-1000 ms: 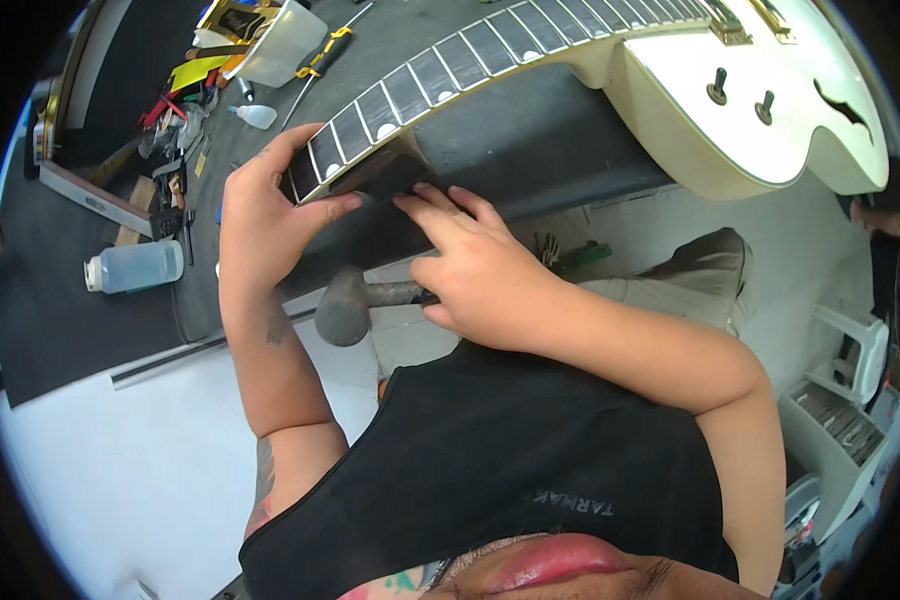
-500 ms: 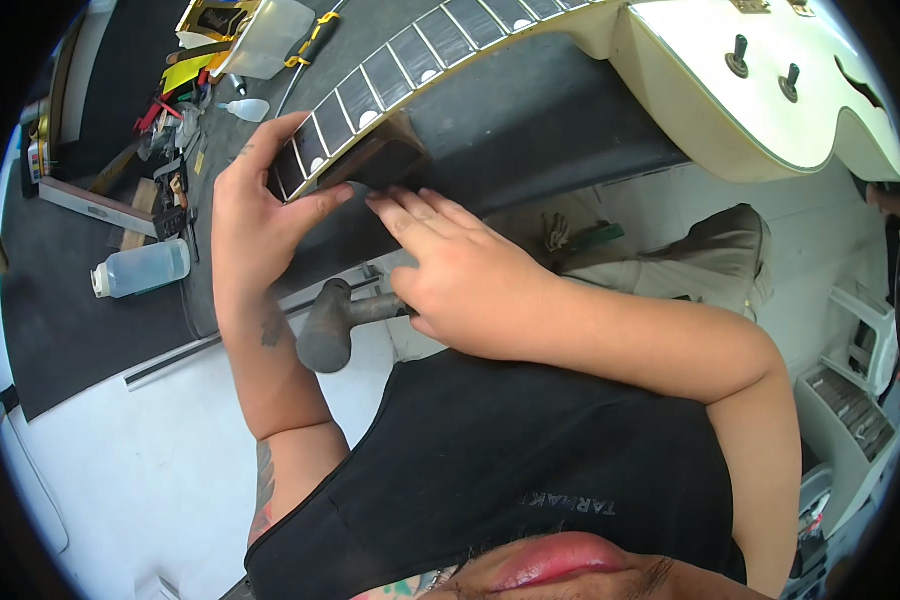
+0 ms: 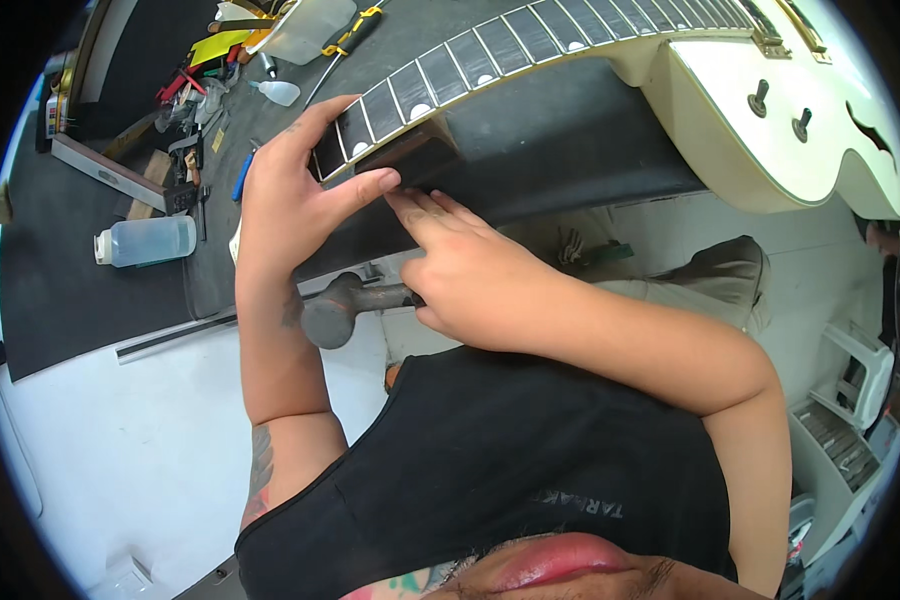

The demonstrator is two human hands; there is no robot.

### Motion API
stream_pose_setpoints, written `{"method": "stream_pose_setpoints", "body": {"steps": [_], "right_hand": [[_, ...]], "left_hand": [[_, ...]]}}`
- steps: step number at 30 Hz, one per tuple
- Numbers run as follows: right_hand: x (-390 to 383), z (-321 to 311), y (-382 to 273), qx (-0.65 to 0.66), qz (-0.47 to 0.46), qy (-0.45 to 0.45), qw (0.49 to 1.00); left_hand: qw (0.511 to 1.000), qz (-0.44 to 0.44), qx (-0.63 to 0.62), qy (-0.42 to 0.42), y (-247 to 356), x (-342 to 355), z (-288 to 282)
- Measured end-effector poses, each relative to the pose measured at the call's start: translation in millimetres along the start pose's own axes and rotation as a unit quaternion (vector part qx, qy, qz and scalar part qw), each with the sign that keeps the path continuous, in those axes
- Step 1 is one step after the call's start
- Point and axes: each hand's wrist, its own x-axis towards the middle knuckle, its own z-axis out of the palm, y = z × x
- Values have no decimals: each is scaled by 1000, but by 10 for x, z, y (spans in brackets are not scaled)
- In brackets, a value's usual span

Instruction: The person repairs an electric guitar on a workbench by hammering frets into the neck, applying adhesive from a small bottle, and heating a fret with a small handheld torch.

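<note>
A cream electric guitar (image 3: 750, 130) lies across the bench, its dark fretboard (image 3: 465, 62) facing up with pale dot markers. My left hand (image 3: 295, 185) is closed round the far-left end of the neck, thumb along the near edge and fingers on the far side. Under the neck, close to that hand, sits a dark block (image 3: 420, 150). In my right hand (image 3: 460, 260) is a mallet (image 3: 332, 312) with a blunt dark head pointing left. The right fingers reach forward toward the bench edge beside the block; their tips lie close to the left thumb.
On the dark bench (image 3: 80, 300) at left are a clear bottle (image 3: 150, 241), a small squeeze bottle (image 3: 278, 92), a yellow-handled screwdriver (image 3: 355, 30), a plastic bin (image 3: 305, 30) and assorted tools. A white stool (image 3: 860, 370) stands at the right.
The view has shifted a little, so the guitar neck and both hands appear farther right. My left hand stays on the neck, and the mallet remains in my right hand.
</note>
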Motion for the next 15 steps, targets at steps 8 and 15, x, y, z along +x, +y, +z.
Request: {"method": "stream_pose_setpoints", "body": {"steps": [8, 15], "right_hand": [[309, 280, -70, -17, 12, -9, 1000], [258, 277, -153, -49, 55, 13, 997]], "left_hand": [[1000, -14, -16, -14, -14, 37, -29], [1000, -12, -6, -27, 35, 42, -81]]}}
